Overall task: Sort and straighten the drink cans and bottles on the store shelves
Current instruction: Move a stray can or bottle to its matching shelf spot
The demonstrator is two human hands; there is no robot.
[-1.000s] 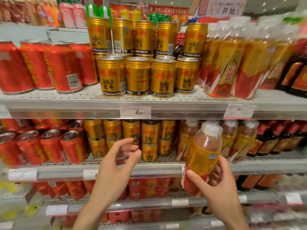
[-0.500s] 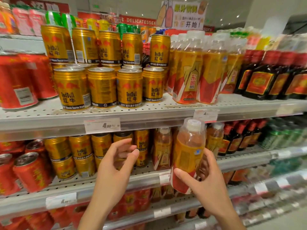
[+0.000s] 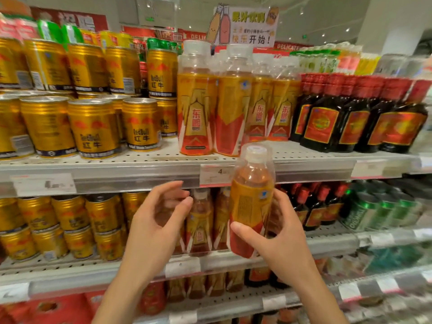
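My right hand (image 3: 278, 239) grips an orange drink bottle (image 3: 251, 202) with a clear cap, held upright in front of the edge of the upper shelf (image 3: 140, 174). My left hand (image 3: 159, 228) hovers to its left, fingers curled and apart, holding nothing. On the upper shelf stand matching orange bottles (image 3: 231, 108), gold cans (image 3: 93, 129) stacked in two layers to their left, and dark bottles with red labels (image 3: 355, 113) to their right. More orange bottles (image 3: 201, 220) stand on the lower shelf behind my hands.
The lower shelf (image 3: 332, 242) also carries gold cans (image 3: 70, 228), dark bottles (image 3: 313, 206) and green cans (image 3: 383, 206). Price tags (image 3: 43, 184) line the shelf rails. A paper sign (image 3: 245, 25) stands above the top row. Red packs fill the bottom left.
The view has swung right and closer, so the orange bottles now sit centre. My right hand has lifted the bottle up to the upper shelf's edge. My left hand stays open beside it.
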